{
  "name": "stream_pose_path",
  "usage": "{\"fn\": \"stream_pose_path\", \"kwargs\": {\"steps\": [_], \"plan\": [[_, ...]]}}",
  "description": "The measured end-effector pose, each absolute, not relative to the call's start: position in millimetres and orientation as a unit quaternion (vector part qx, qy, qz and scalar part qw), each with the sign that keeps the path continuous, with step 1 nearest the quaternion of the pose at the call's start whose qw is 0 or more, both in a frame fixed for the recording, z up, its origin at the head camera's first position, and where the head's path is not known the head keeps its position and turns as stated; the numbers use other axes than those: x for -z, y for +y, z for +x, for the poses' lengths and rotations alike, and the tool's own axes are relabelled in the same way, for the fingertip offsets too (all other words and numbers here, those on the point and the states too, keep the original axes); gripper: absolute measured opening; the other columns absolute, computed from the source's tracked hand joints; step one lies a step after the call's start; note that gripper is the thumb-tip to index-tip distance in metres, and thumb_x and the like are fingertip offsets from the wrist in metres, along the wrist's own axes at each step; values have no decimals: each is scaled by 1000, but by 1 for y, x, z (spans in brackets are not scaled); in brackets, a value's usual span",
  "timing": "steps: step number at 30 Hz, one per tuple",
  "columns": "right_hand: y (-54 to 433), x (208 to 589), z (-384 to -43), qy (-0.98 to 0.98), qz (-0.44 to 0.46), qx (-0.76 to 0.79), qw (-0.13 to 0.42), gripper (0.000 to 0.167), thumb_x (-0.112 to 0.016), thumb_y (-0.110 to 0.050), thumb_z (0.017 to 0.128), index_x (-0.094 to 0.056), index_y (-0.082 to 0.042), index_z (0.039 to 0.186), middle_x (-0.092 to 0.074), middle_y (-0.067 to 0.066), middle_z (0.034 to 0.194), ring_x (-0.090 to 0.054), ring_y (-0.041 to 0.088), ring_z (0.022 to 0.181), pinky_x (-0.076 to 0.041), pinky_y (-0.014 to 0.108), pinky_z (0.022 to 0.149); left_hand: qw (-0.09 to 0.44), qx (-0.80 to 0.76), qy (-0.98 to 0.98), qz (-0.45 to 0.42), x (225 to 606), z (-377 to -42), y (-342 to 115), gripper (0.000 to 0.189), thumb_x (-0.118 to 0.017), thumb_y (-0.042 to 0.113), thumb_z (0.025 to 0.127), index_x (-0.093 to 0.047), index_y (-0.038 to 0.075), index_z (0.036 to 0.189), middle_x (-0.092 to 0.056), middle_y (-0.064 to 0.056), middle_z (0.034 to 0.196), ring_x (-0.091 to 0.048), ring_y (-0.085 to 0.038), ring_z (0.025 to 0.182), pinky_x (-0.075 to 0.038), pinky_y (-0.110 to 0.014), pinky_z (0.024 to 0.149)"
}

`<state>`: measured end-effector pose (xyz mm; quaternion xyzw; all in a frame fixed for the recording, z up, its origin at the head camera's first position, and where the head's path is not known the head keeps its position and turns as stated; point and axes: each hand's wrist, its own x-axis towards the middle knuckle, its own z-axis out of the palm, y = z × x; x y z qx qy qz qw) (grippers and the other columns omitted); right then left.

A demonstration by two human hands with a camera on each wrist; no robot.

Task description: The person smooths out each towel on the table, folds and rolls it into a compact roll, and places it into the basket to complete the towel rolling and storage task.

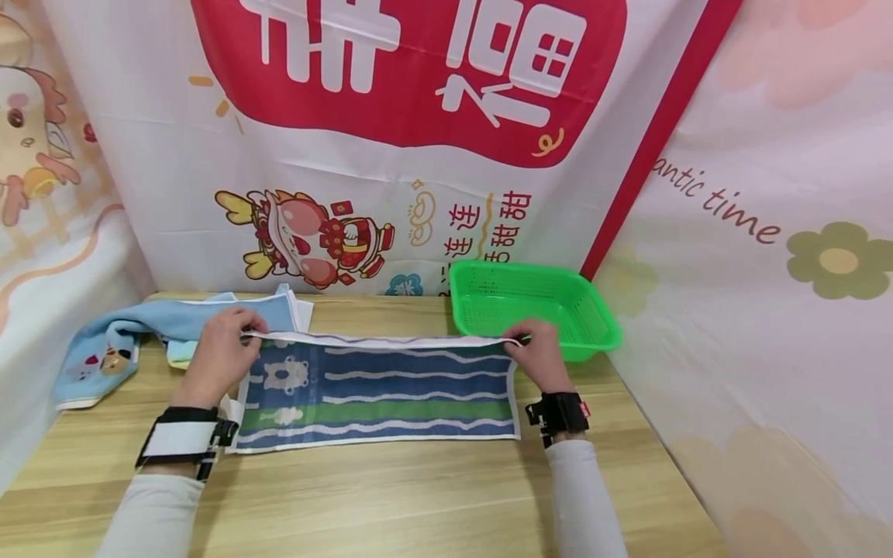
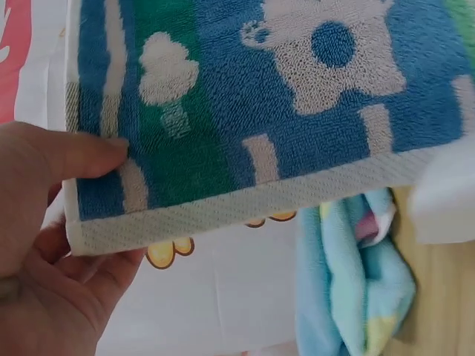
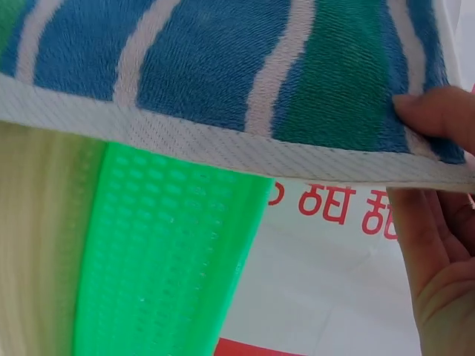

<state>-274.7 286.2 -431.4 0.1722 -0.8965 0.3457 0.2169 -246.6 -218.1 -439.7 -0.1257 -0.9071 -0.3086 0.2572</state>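
Note:
A blue and green striped towel with white wavy lines and a bear pattern hangs stretched between both hands above the table. My left hand pinches its upper left corner; in the left wrist view the thumb lies on the patterned face and the fingers are behind. At the upper right corner, my right hand pinches the towel, its thumb on the front near the white border. The towel's lower edge hangs toward the front of the table.
A green perforated plastic basket stands at the back right, partly behind the towel. Light blue towels lie bunched at the back left of the wooden table. Printed cloth hangs behind the table, with more at both sides.

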Motion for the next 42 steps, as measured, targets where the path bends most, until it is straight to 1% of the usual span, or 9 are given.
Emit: {"fn": "stream_pose_path", "kwargs": {"steps": [7,12,18,21,27,30,33,38,42], "plan": [[287,443,-259,-918,160,-342,122,16,-79,8,78,-79,-7,83,-74,7,83,-69,18,76,-59,30,67,211,289,-922,-148,449,-227,-223,17,-71,-12,78,-68,5,82,-64,-14,88,-53,-29,79,-41,-42,67],[285,452,-256,-931,147,-333,32,18,-76,11,75,-77,-7,78,-72,4,79,-65,14,72,-56,29,65,121,293,-936,-151,455,-220,-222,19,-70,-10,80,-63,7,83,-58,-9,85,-48,-23,74,-39,-32,62],[283,475,-248,-930,165,-325,-42,19,-75,14,70,-76,-4,77,-70,3,74,-61,10,69,-54,26,63,41,294,-942,-158,465,-211,-220,25,-68,-13,78,-58,11,78,-54,-5,80,-49,-22,75,-41,-34,64],[285,478,-243,-932,169,-317,-48,18,-75,14,70,-75,-3,77,-69,1,74,-59,9,69,-53,24,63,40,291,-943,-157,466,-204,-219,27,-68,-14,77,-57,11,77,-55,-5,82,-51,-23,78,-44,-35,67],[287,460,-232,-929,174,-326,-10,16,-72,14,71,-74,-1,76,-68,6,74,-59,10,67,-52,24,61,103,284,-941,-155,454,-193,-221,30,-67,-17,75,-56,11,78,-56,-9,89,-52,-29,84,-47,-44,73],[285,458,-226,-930,172,-325,-12,17,-74,13,70,-74,-3,75,-68,6,74,-59,10,68,-52,24,62,77,293,-941,-147,455,-189,-221,30,-65,-17,75,-56,12,77,-56,-10,89,-52,-29,84,-46,-43,72],[283,466,-222,-930,179,-319,-40,17,-78,11,71,-75,-4,77,-68,2,74,-59,9,68,-52,24,63,6,295,-945,-139,466,-186,-221,27,-66,-14,75,-59,12,78,-57,-7,88,-52,-25,83,-46,-39,72],[281,483,-216,-928,165,-314,-116,13,-88,-13,77,-76,-11,80,-68,-5,74,-59,9,69,-52,25,63,-121,293,-941,-118,484,-183,-224,19,-83,13,80,-66,8,89,-60,-4,86,-52,-20,80,-45,-35,69],[274,484,-215,-932,141,-316,-110,14,-84,-27,84,-76,-15,84,-70,-3,78,-62,14,72,-54,31,66,-119,283,-947,-100,487,-185,-220,39,-81,39,85,-70,5,99,-65,-5,90,-55,-19,78,-47,-34,67]]}}
